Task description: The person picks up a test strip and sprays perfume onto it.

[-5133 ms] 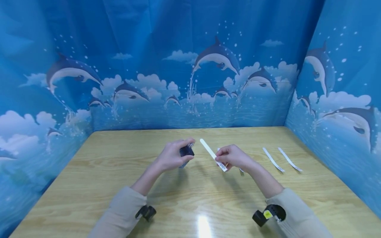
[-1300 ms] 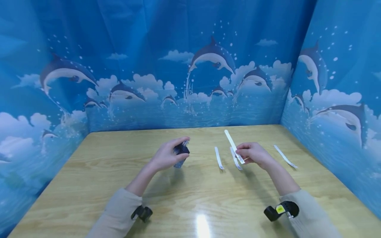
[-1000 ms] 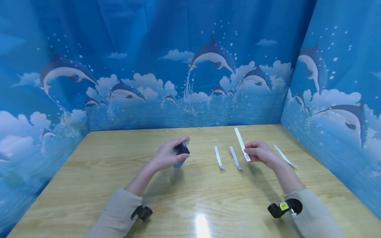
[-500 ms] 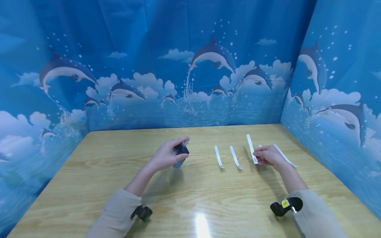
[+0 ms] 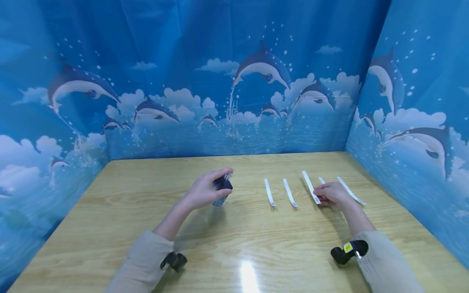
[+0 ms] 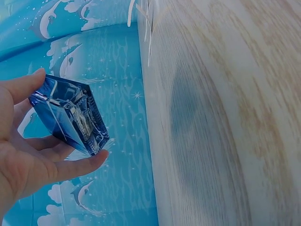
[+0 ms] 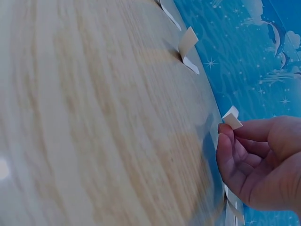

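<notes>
My left hand (image 5: 203,192) grips a blue faceted glass perfume bottle (image 6: 70,115) above the table, thumb on one side and fingers on the other. My right hand (image 5: 332,193) pinches a white paper test strip (image 5: 309,184) by its near, printed end. That strip slants away from me, low over the table; whether it touches the wood I cannot tell. Left of it lie two similar strips (image 5: 290,193) with upturned near ends. Another strip (image 5: 321,180) is mostly hidden behind my right hand, and one more (image 5: 351,191) lies farther right.
Everything is on a light wooden table (image 5: 227,236). A blue dolphin-print curtain (image 5: 205,81) stands along its back and right edges. A small black camera (image 5: 348,251) is strapped to each wrist.
My right hand has carried its strip from near the middle to the right, past the two left strips, then lowered it. The left hand still holds the bottle in nearly the same place.
</notes>
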Demonstrator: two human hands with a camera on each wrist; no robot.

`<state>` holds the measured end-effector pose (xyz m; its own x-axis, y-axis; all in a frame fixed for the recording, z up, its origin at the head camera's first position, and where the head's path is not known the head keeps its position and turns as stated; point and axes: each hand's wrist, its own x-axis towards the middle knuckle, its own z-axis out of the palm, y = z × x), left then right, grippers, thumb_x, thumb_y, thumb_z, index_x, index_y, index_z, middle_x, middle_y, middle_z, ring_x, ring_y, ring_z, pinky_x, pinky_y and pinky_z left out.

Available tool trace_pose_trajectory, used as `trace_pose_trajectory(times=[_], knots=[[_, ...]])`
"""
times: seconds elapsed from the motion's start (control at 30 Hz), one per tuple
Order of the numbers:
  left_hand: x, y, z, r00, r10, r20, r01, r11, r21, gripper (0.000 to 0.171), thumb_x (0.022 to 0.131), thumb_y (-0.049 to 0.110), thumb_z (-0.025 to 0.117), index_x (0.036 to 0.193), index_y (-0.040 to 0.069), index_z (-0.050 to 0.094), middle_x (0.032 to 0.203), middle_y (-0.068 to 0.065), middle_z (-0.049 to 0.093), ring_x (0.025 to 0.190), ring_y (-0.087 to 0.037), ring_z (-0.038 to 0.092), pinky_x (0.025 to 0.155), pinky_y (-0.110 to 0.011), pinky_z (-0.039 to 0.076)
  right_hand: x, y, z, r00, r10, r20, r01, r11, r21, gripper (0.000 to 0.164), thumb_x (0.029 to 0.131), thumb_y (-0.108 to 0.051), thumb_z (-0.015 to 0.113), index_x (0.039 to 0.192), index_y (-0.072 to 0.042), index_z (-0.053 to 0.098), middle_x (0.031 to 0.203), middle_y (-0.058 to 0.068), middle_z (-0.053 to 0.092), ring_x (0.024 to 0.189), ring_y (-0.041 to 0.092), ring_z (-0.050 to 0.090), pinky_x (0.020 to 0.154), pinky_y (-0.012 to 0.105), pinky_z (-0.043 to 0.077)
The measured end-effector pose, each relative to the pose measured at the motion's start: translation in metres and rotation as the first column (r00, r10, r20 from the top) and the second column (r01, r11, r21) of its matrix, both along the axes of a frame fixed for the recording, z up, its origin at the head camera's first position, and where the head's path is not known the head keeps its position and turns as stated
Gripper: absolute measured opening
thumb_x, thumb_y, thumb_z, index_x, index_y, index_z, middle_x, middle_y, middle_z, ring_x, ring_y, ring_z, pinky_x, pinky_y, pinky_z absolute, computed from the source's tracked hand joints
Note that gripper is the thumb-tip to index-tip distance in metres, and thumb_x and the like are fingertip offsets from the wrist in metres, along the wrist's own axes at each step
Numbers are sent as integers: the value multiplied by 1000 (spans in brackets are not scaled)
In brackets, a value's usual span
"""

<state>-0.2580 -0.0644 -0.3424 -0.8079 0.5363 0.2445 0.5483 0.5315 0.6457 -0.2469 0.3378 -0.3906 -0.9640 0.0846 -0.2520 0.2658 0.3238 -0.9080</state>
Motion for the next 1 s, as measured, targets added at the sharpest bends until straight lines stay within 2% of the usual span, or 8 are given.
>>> trace_pose_trajectory(times=[0.23, 0.43, 0.87, 1.0], knots=[[-1, 1, 0, 1000, -10, 4, 10, 1000, -28, 56, 87, 24, 67, 139, 22, 45, 137, -4, 47, 121, -28, 46, 92, -45, 44, -1, 2, -4, 999, 11, 30, -11, 1000, -20, 18, 88, 4, 53, 101, 17, 53, 61, -4, 57, 56, 3, 55, 55, 21, 52], [-1, 3, 1, 1000, -20, 10, 20, 999, -34, 56, 87, 25, 67, 139, 21, 45, 137, -5, 48, 120, -28, 47, 91, -45, 44, -1, 3, -6, 999, -19, 31, 19, 1000, 1, 15, 87, 5, 55, 97, 16, 58, 60, -4, 56, 54, 3, 55, 55, 20, 52], [-1, 4, 0, 1000, -21, 14, 21, 999, -30, 57, 86, 22, 67, 139, 20, 45, 138, -6, 47, 121, -29, 46, 92, -46, 43, -3, 3, -7, 999, -27, 28, 28, 1000, -11, 22, 87, 5, 55, 103, 21, 55, 62, -2, 57, 55, 4, 56, 56, 22, 53], [-2, 4, -1, 1000, -19, 9, 19, 999, -35, 57, 86, 23, 68, 139, 21, 45, 137, -6, 47, 121, -29, 46, 92, -46, 43, -2, 1, -7, 1000, -16, 7, 16, 998, 53, 23, 87, 4, 56, 103, 22, 55, 62, -1, 58, 55, 5, 57, 56, 22, 53]])
